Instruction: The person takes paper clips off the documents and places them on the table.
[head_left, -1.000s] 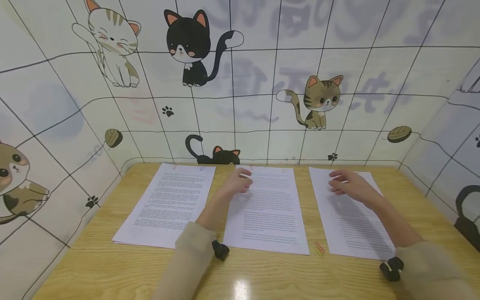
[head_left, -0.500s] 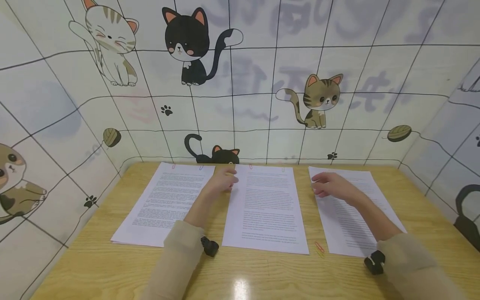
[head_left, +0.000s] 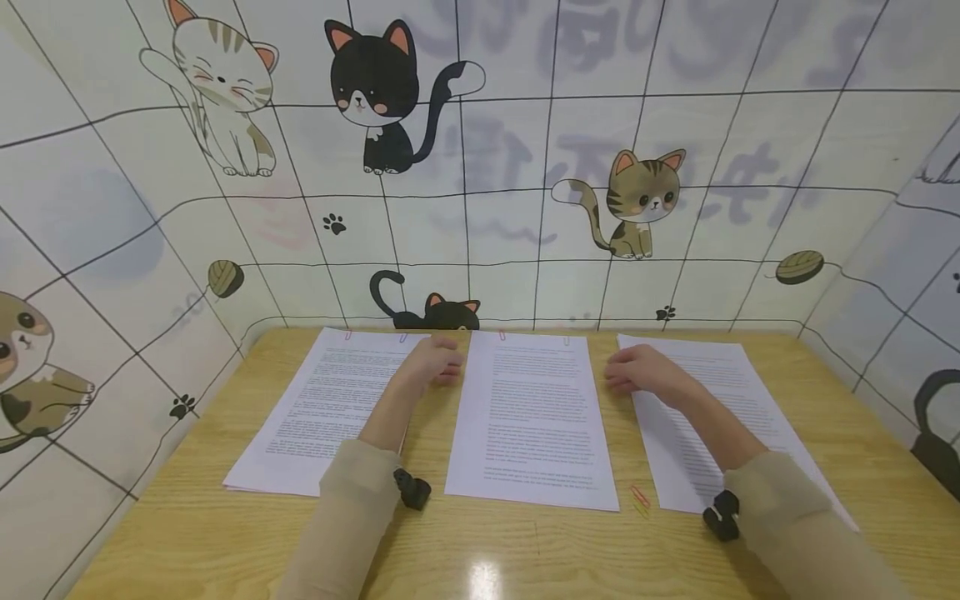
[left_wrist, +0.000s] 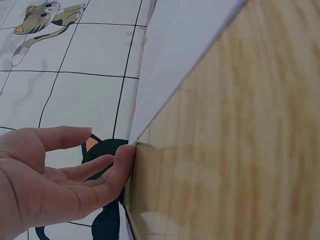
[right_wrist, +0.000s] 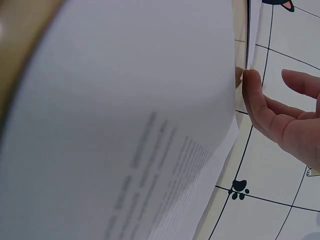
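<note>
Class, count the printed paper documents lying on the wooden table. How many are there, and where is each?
3. The left document lies by the left hand, the middle document between both hands, the right document under the right hand. None seem hidden.

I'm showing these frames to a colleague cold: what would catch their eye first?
Probably the cartoon-cat wall wrapped round the wooden table. Next, three printed sheets side by side: left sheet, middle sheet, right sheet. The left hand and right hand flank the middle sheet, and loose paper clips lie near its right front corner.
</note>
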